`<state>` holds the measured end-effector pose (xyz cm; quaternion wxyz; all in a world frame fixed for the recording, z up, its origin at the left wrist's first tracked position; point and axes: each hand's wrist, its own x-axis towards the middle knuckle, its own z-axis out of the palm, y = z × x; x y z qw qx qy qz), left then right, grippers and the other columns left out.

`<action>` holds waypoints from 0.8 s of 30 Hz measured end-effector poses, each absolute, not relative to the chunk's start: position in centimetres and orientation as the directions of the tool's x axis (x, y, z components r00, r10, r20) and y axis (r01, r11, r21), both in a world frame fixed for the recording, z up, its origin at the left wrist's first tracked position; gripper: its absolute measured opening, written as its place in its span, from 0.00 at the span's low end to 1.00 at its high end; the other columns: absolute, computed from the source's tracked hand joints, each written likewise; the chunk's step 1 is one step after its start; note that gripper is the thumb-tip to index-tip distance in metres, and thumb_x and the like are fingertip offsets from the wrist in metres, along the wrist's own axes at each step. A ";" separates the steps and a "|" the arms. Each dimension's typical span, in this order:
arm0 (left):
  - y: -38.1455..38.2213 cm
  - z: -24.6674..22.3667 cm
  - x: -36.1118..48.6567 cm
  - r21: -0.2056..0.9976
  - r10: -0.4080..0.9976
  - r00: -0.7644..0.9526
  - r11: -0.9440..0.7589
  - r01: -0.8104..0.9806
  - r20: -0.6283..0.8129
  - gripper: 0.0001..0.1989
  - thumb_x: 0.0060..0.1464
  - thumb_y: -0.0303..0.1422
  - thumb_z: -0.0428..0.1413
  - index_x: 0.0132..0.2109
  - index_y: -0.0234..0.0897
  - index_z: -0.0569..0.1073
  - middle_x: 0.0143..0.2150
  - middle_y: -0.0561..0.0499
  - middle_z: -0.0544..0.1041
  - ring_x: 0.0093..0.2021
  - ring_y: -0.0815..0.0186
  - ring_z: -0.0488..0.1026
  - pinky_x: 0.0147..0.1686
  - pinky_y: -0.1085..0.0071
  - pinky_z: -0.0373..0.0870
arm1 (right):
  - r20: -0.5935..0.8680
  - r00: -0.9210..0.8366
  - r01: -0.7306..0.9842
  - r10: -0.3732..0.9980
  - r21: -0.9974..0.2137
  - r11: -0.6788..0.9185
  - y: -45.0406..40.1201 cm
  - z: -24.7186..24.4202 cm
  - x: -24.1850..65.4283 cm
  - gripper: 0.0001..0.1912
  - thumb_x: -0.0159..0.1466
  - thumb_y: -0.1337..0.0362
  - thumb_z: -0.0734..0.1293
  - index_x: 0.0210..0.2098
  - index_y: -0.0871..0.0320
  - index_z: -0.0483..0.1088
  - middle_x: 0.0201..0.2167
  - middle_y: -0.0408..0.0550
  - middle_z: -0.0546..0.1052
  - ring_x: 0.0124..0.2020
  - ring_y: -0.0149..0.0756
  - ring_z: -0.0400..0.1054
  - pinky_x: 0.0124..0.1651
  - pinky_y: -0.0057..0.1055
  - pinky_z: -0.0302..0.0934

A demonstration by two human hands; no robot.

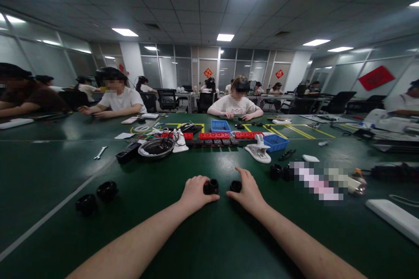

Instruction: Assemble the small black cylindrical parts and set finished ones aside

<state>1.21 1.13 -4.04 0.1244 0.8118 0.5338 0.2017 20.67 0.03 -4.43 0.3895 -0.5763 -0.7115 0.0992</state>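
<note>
Black left part (213, 186) and black right part (235, 186): you have both on the green surface (222, 239), close in front of you, a narrow strip of bare surface between them. Your left hand (195, 191) curls round the outer side of the left part, thumb laid along its near side; cannot tell whether it really grips. Your right hand (249, 190) is spread wide, forefinger raised, thumb across the near edge of the right part, which sits within that spread. Similar black rings (107, 191) lie well off to your left. Handling, by judgement: each part light enough for one hand, stiff, probably hard plastic, not very fragile; smooth curved walls might slip or roll under fingertips. Best hold: thumb and fingers on opposite sides of the outer wall, below the rim. Smallest detail: a round hollow at the left part's top, facing up; leave it uncovered.
</note>
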 end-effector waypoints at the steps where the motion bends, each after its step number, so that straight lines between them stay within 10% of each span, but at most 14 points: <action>1: 1.1 -3.9 1.1 0.405 0.913 0.363 -0.409 0.818 0.187 0.28 0.35 0.53 0.53 0.41 0.38 0.68 0.38 0.48 0.70 0.40 0.58 0.66 0.39 0.65 0.59 | 0.460 -0.034 0.756 0.887 -0.569 0.324 -0.4 -3.7 20.6 0.28 0.45 0.62 0.67 0.45 0.57 0.57 0.43 0.51 0.62 0.46 0.43 0.57 0.46 0.40 0.52; 5: 0.9 -2.8 0.8 0.342 0.882 0.454 -0.468 0.815 0.124 0.21 0.38 0.49 0.53 0.37 0.40 0.71 0.34 0.50 0.72 0.36 0.59 0.68 0.35 0.67 0.60 | 0.281 -0.198 0.718 0.939 -0.611 0.334 -2.1 -1.8 19.2 0.14 0.53 0.60 0.62 0.38 0.57 0.63 0.30 0.47 0.69 0.30 0.36 0.64 0.33 0.33 0.58; 11: 0.4 -1.1 -0.1 0.391 0.828 0.547 -0.467 0.793 -0.120 0.08 0.39 0.35 0.55 0.30 0.40 0.72 0.28 0.55 0.74 0.28 0.66 0.70 0.24 0.75 0.59 | 0.184 -0.187 0.783 0.965 -0.565 0.259 -3.4 -3.5 16.4 0.22 0.45 0.64 0.67 0.40 0.59 0.63 0.36 0.52 0.70 0.38 0.42 0.65 0.39 0.34 0.56; 17: 0.0 0.1 -0.8 0.523 0.610 0.701 -0.487 0.700 -0.370 0.16 0.39 0.35 0.55 0.40 0.39 0.71 0.32 0.55 0.74 0.31 0.68 0.70 0.26 0.78 0.62 | 0.099 -0.122 0.870 0.988 -0.469 0.154 -3.4 -3.7 15.9 0.17 0.44 0.57 0.68 0.31 0.61 0.66 0.33 0.50 0.70 0.35 0.39 0.65 0.35 0.29 0.57; 24: 0.6 -1.0 -0.8 0.584 0.686 0.654 -0.401 0.706 -0.320 0.16 0.44 0.41 0.52 0.41 0.40 0.70 0.34 0.53 0.74 0.32 0.68 0.70 0.25 0.79 0.62 | 0.029 -0.093 0.836 0.995 -0.541 0.094 -8.8 -3.4 23.7 0.20 0.41 0.57 0.69 0.33 0.59 0.67 0.34 0.47 0.70 0.35 0.38 0.65 0.37 0.29 0.58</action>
